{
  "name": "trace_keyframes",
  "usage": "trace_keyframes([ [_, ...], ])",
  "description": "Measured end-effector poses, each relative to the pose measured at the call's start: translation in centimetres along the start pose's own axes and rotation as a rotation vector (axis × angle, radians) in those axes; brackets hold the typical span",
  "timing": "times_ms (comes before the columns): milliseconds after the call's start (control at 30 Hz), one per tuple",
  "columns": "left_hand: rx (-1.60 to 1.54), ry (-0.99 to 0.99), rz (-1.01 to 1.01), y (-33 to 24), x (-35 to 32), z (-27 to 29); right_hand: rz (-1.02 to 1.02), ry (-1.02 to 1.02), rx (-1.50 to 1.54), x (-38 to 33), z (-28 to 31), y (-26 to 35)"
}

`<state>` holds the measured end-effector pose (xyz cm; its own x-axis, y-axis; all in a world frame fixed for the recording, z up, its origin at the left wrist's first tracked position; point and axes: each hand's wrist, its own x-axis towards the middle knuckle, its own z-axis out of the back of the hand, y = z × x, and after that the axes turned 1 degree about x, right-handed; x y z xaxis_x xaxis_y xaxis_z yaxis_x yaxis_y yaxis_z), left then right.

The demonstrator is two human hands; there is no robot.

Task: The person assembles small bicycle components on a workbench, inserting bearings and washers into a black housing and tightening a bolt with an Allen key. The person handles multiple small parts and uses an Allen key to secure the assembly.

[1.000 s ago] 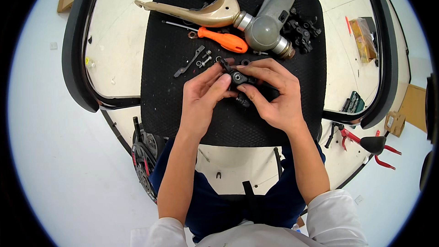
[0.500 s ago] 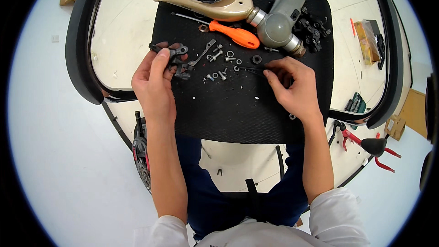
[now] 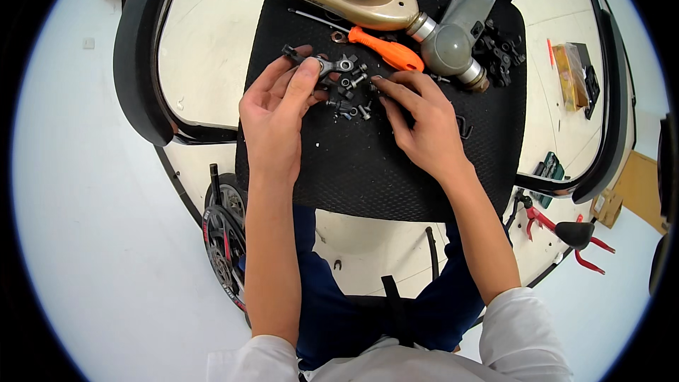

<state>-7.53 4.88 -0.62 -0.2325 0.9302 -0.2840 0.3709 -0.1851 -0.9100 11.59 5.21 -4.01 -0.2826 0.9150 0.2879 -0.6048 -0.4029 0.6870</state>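
Between the thumb and fingers of my left hand (image 3: 278, 110) is a dark metal bicycle brake arm (image 3: 338, 65), its ringed end pointing right. Part of it is hidden by my fingers. Just right of it, my right hand (image 3: 423, 113) reaches over the seat with thumb and forefinger apart. Its fingertips are beside a cluster of small bolts (image 3: 359, 79), washers and nuts, and I see nothing held in them. A bent black rod (image 3: 464, 127) lies on the black mesh chair seat (image 3: 382, 184), right of that hand.
Across the seat's far part lie a beige bicycle fork (image 3: 382, 8), an orange-handled screwdriver (image 3: 389, 49) and a pile of black parts (image 3: 499, 53). A grey chair post joint (image 3: 447, 48) stands there too. Black armrests (image 3: 141, 64) flank the seat.
My right hand has let go of the thin black rod, now lying to its right, and has moved to the small bolts. My left hand has brought the brake arm nearer to them.
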Motion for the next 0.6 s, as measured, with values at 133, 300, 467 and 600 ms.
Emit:
trace_keyframes([
  [133,0.065,-0.044,-0.01,0.0,0.3,-0.1,0.018,0.047,-0.055,0.5,-0.7,-0.7],
  [300,0.031,-0.083,0.017,-0.2,0.3,0.4,0.018,0.005,-0.045,0.4,-0.3,-0.8],
  [467,0.009,-0.108,0.024,-0.3,0.6,0.9,0.077,0.016,-0.063,0.5,-0.5,-0.3],
  [600,0.008,-0.11,0.043,-0.4,0.7,0.8,0.162,0.123,-0.049,0.1,-2.1,2.0],
])
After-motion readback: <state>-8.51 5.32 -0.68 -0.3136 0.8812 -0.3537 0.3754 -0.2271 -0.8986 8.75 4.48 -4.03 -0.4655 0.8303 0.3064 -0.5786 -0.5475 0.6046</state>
